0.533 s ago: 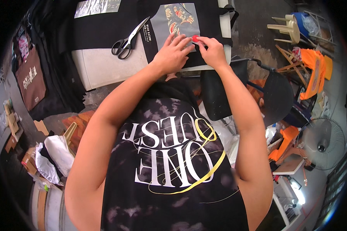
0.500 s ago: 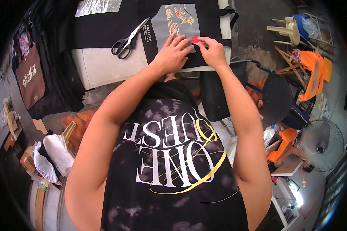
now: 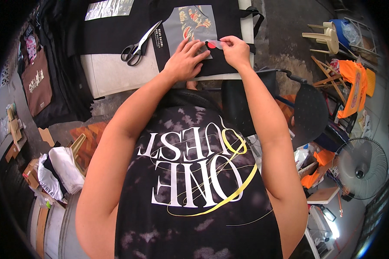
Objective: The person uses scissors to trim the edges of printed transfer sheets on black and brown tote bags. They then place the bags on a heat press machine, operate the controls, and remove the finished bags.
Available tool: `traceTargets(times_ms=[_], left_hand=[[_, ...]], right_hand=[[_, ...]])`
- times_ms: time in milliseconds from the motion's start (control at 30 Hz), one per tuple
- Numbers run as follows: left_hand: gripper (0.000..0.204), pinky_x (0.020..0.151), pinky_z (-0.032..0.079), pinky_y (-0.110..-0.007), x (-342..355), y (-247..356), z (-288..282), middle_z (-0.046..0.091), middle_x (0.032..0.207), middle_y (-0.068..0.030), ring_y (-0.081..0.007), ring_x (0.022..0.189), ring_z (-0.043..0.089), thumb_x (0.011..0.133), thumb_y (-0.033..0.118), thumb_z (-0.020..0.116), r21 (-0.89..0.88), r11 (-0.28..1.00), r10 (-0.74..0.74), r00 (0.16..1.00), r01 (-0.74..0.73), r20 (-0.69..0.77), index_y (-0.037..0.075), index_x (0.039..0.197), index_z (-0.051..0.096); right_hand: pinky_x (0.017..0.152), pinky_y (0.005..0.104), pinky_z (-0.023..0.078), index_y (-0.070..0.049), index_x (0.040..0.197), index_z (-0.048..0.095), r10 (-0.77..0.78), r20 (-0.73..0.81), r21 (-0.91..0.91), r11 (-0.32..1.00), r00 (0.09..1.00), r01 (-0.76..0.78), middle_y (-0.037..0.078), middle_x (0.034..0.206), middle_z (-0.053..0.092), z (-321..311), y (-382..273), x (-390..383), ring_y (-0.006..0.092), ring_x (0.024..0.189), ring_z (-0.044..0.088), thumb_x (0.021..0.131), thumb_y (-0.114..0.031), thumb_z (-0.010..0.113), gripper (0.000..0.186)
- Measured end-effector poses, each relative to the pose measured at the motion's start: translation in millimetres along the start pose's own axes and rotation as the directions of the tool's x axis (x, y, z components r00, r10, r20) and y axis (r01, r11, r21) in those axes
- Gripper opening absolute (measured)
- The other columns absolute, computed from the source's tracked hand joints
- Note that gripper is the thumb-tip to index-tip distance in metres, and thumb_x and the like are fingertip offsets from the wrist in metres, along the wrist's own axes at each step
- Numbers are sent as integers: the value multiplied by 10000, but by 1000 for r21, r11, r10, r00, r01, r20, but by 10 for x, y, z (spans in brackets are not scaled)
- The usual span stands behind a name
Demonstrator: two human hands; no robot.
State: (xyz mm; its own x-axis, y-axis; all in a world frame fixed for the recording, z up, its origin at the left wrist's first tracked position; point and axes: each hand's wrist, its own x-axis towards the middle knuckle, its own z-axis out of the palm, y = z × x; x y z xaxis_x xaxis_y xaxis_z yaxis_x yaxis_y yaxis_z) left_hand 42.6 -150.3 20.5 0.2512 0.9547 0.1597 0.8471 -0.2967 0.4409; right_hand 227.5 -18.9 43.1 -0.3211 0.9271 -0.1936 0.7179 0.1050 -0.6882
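You get soft, fairly bright light around the scissors (image 3: 141,43), leaving your left hand (image 3: 184,60) and right hand (image 3: 236,52) evenly lit. Up and left of the scissors, a silvery rectangular panel (image 3: 109,9) throws glare at you. Far below and right of them, a white light (image 3: 333,228) burns out, the fan's blades (image 3: 354,157) blur, and the rim darkens to black.

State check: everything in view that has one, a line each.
Bare left hand: fingers spread, resting on film
Bare right hand: pinching film's edge
Gray film with red-and-cream artwork: laid on fabric, edge held
Black fabric bag with straps: spread flat on table
Steel scissors with black handles: lying unheld, blades apparently closed
Round wire-caged fan: blades blurred, probably spinning
White lamp, lower right: lit
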Motion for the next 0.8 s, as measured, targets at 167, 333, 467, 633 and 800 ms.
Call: traceTargets(times_ms=[167, 333, 467, 633, 800], left_hand=[[561, 1186, 273, -513, -15, -14, -57, 442, 1472, -121, -332, 1387, 399, 832, 194, 713, -186, 981, -82, 989, 58, -121, 166, 1373, 567], [413, 1034, 425, -451, 21, 177, -292, 610, 1279, -144, -330, 1195, 572, 845, 122, 726, -471, 851, -326, 937, 232, -126, 94, 1247, 637], [95, 822, 471, -410, -262, -204, -248, 707, 933, -106, -301, 904, 668, 873, 85, 680, -351, 908, -281, 953, 227, -110, 48, 961, 677], [88, 832, 438, -422, -374, -483, -419, 628, 1013, -69, -285, 981, 589, 868, 127, 664, -75, 967, -255, 944, 244, -211, 94, 944, 634], [100, 838, 419, -431, -372, -503, -258, 604, 1027, -43, -278, 988, 562, 851, 150, 673, -87, 968, -250, 928, 235, -276, 102, 919, 618]], right_hand=[[688, 251, 557, 1, 1074, 714, 195, -186, 328, 936, 963, -126, 61, 912, 722, -68, 61, -51, 108, 784, 676, 937, -79, 667, 165], [676, 254, 569, 3, 1071, 694, 151, 260, 652, 701, 954, -289, 51, 952, 708, 137, -155, -527, 113, 807, 669, 950, -48, 664, 135], [884, 447, 532, 18, 1087, 685, -209, 34, 101, 974, 977, 205, 179, 1126, 677, 374, -274, -572, 291, 1032, 661, 880, -144, 704, 264], [1137, 543, 314, -9, 1445, 449, -563, 26, -514, 701, 826, 495, 181, 1563, 370, 496, -157, -388, 346, 1440, 359, 880, -285, 703, 679], [1027, 492, 441, -10, 1196, 660, -509, -33, -217, 844, 860, 491, 166, 1290, 644, 291, -266, -100, 356, 1213, 588, 856, -217, 691, 399]])
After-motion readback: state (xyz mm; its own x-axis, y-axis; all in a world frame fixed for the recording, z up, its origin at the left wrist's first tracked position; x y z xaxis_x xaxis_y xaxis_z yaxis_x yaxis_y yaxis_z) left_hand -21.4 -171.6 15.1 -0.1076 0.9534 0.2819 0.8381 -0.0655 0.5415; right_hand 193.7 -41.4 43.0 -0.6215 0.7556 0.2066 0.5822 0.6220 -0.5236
